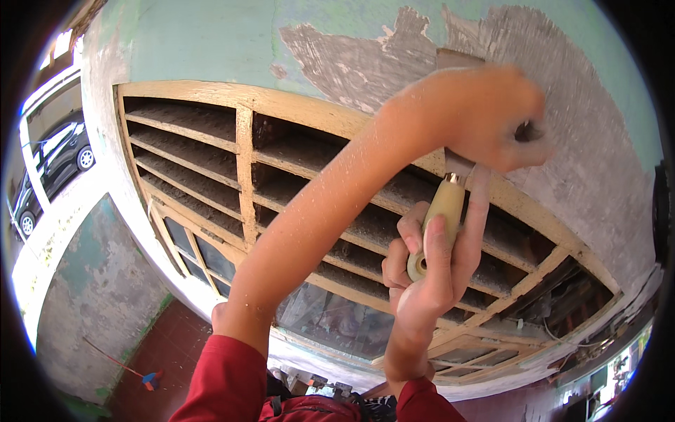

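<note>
My right hand [425, 271] grips the pale wooden handle of a scraper [444, 207], index finger stretched up along it. The metal blade runs up under my left hand [492, 112], which is closed over the blade and presses it against the wall. The blade's top edge shows just above that hand. Around it lies a bare grey patch [562, 162] where the light green paint [211, 35] has come off. My left forearm crosses the picture from lower left, speckled with dust.
A cream wooden louvred vent [242, 148] sits below the scraped area, with glass window panes [211, 257] under it. A dark car [56, 158] stands outside at the left. A broom [144, 378] lies on the red tiled floor far below.
</note>
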`<state>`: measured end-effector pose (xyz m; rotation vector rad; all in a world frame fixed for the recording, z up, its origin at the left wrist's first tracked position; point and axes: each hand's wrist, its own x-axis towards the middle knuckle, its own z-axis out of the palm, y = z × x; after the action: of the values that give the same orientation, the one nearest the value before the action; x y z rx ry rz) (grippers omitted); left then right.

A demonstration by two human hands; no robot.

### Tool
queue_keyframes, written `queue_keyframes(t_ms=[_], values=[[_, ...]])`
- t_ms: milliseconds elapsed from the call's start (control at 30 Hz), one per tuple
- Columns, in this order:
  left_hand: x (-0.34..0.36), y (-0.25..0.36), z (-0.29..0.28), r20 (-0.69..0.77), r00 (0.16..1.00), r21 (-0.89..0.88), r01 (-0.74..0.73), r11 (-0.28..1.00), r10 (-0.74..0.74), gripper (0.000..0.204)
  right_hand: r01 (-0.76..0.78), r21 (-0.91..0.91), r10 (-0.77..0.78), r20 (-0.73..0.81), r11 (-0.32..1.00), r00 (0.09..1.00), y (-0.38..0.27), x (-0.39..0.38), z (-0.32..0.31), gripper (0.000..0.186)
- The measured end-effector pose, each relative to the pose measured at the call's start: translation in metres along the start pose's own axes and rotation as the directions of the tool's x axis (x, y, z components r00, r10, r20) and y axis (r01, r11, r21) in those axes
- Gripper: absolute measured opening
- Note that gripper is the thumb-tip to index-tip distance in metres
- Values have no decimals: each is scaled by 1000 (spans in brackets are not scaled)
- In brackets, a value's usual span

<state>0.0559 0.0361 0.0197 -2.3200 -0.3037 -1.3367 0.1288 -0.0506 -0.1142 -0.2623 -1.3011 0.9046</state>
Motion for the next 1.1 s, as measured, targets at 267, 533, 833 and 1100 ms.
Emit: queue_keyframes(t_ms=[267,533,833,1100], values=[[31,-19,-22,14,1000,-12,10,1000,-10,32,36,82,-41,61,996,997,-11,31,9,66],[31,-20,-17,25,996,-53,-86,995,88,39,55,109,-57,15,993,998,-5,25,16,65],[38,-17,-29,57,998,16,35,999,-35,39,86,162,-90,20,983,996,-5,36,28,66],[43,-25,-32,65,998,48,13,999,-16,38,66,142,-72,41,988,997,-5,41,26,64]])
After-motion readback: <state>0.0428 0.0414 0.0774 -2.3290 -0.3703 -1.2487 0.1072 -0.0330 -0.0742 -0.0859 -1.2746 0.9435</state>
